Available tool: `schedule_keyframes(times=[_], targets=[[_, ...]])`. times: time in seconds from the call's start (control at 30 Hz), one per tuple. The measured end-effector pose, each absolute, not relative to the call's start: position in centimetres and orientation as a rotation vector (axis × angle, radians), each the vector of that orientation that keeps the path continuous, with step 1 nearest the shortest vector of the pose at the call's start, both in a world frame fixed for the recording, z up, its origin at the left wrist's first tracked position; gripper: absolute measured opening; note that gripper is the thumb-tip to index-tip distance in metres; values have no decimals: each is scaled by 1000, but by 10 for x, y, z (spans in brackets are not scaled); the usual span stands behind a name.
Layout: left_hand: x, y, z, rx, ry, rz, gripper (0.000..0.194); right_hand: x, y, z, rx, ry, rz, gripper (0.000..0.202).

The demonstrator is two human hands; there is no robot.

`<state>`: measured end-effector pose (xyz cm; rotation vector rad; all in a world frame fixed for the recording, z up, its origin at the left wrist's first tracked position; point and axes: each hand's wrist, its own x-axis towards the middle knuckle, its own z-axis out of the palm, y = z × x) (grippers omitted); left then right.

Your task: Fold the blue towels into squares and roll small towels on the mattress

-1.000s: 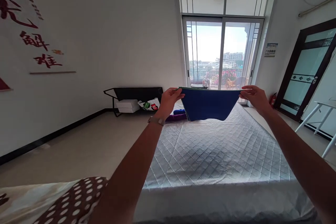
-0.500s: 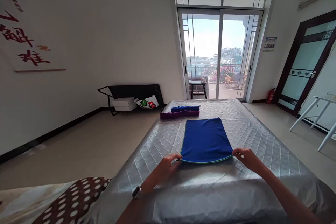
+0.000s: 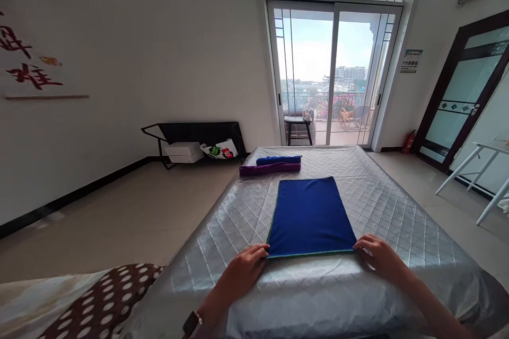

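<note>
A blue cloth (image 3: 312,216) with a green edge lies flat on the silver quilted cover (image 3: 226,233). My left hand (image 3: 245,269), with a watch (image 3: 192,323) on its wrist, pinches the near left corner of the cloth. At the near right corner, the fingers of my right hand (image 3: 379,258) are closed on the edge. Farther back on the cover lie a purple folded or rolled cloth (image 3: 270,169) and a smaller blue one (image 3: 278,160), side by side.
A black rack (image 3: 199,130) holding white boxes (image 3: 183,152) and a printed bag (image 3: 220,150) stands by the left wall. Brown polka-dot fabric (image 3: 109,296) lies at lower left. Beyond the bed are sliding glass doors (image 3: 334,74); a white-legged table (image 3: 489,169) is at right.
Both hands have drawn the near edge of the blue cloth toward me and down onto the cover. That edge, sagging before, is now straight and flat. The view has shifted slightly.
</note>
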<state>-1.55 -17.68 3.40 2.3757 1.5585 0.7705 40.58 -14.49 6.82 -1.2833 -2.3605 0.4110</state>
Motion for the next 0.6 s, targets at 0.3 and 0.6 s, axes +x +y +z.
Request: schedule_keyframes(times=[0.3,0.6], targets=[[-21,-190,26,2490,1535,771,29,400,-153,68,-1357,-2446,344,33],[22,-181,66,2560,1801,686,42,363,-142,86,-1564,-2284,249,29]])
